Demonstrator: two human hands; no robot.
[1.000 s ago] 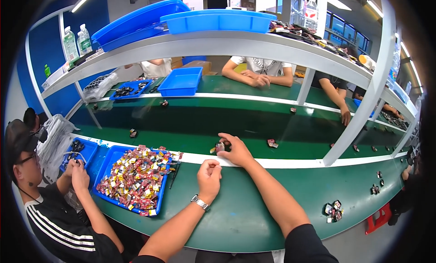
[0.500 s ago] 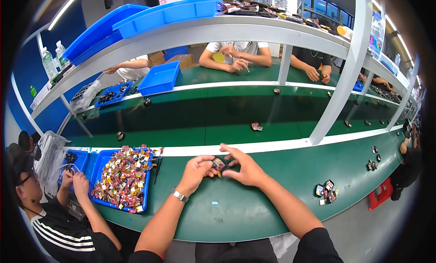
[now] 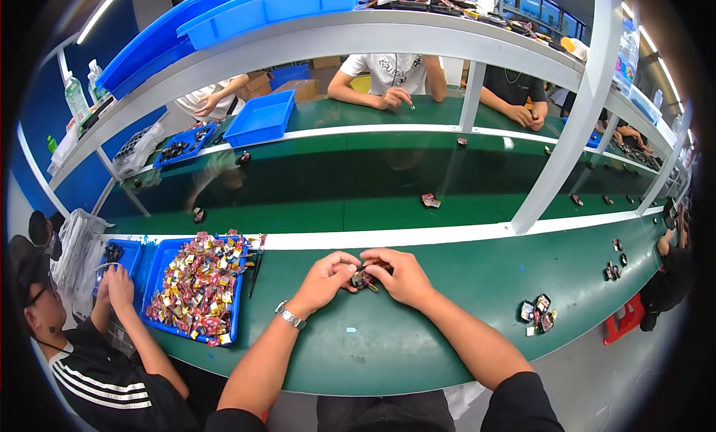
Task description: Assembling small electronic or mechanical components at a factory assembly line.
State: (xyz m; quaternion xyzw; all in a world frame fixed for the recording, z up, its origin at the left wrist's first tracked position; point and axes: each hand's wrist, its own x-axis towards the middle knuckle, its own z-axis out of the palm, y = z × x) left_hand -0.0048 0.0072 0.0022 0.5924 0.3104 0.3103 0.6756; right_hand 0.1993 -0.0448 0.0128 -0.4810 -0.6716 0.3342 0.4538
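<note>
Between my two hands, just above the green bench, is a small black casing with a light-coloured part inside; fingers cover much of it. My left hand, with a metal-banded watch on its wrist, pinches its left side. From the right, my right hand has its thumb and fingers closed on the same casing. To the left stands a blue tray heaped with small red, yellow and silver electronic parts. A thin dark tool lies along its right side. A small pale blue piece rests on the bench nearer to me.
Several black casings lie clustered at right. Beyond the white rail runs a dark green belt carrying scattered parts. A slanted white post supports the shelf overhead. A co-worker sits close at left; others sit opposite.
My right hand had its fingers spread beside the casing; now they are closed on it. The co-worker's hands at left have come lower and together. Parts on the belt have shifted slightly right.
</note>
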